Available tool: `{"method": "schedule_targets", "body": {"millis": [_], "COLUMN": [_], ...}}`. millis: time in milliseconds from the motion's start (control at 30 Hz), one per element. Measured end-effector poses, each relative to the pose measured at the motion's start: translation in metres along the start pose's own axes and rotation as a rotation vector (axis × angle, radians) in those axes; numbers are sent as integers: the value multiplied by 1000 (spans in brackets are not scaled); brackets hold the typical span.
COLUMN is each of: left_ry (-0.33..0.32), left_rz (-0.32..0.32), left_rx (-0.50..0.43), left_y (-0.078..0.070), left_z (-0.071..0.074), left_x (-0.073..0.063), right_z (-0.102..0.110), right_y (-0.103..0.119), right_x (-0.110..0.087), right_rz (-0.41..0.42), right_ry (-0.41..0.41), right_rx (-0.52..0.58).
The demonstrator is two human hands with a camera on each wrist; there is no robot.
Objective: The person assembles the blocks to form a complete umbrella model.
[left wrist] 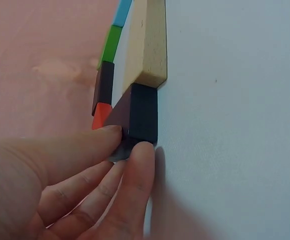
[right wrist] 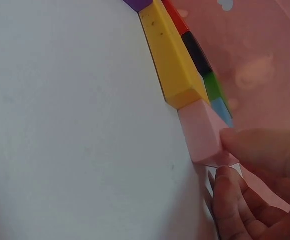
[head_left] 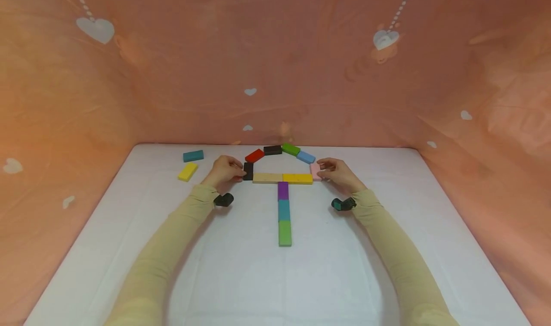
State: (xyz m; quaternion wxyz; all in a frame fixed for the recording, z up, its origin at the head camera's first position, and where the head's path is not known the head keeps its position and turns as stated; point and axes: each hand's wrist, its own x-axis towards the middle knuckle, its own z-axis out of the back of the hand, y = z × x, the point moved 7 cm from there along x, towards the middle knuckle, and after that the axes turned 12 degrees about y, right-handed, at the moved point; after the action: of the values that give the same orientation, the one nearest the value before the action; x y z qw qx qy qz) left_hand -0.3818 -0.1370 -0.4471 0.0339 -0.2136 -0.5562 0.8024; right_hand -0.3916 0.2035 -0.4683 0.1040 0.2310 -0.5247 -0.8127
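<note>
A black block [head_left: 248, 171] and a pink block [head_left: 316, 171] stand at opposite ends of a row made by a plain wooden block [head_left: 268, 178] and a yellow block [head_left: 297, 179]. My left hand [head_left: 225, 169] holds the black block's outer end with thumb and a fingertip, the fingertip on its top edge in the left wrist view. On the other side my right hand [head_left: 340, 173] holds the pink block's outer end by the fingertips. Red [head_left: 255, 156], dark brown [head_left: 272, 150], green [head_left: 291, 149] and light blue [head_left: 306, 157] blocks arch behind the row.
Purple [head_left: 282, 190], teal [head_left: 284, 210] and light green [head_left: 285, 233] blocks run in a line toward me from the row's middle. To the left lie a loose blue-green block [head_left: 193, 156] and a loose yellow block [head_left: 188, 172]. A pink-orange cloth [head_left: 275, 68] surrounds the white table [head_left: 232, 278].
</note>
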Motion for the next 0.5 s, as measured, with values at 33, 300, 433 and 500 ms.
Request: {"method": "schedule_targets", "body": {"millis": [33, 300, 433, 500], "left_ry": [1, 8, 14, 19], "left_rz": [4, 21, 28, 30], "left_rx": [-2, -21, -26, -33], "left_y": [0, 1, 2, 2], "left_z": [0, 0, 0, 0], "left_x": [0, 1, 0, 0], "right_z": [0, 1, 7, 10], "right_y": [-1, 7, 14, 17], "right_x": [0, -3, 1, 4], "right_rz": [-7, -18, -17, -12], "right_ry": [0, 24, 11, -10], "right_rx": [11, 76, 55, 54]}}
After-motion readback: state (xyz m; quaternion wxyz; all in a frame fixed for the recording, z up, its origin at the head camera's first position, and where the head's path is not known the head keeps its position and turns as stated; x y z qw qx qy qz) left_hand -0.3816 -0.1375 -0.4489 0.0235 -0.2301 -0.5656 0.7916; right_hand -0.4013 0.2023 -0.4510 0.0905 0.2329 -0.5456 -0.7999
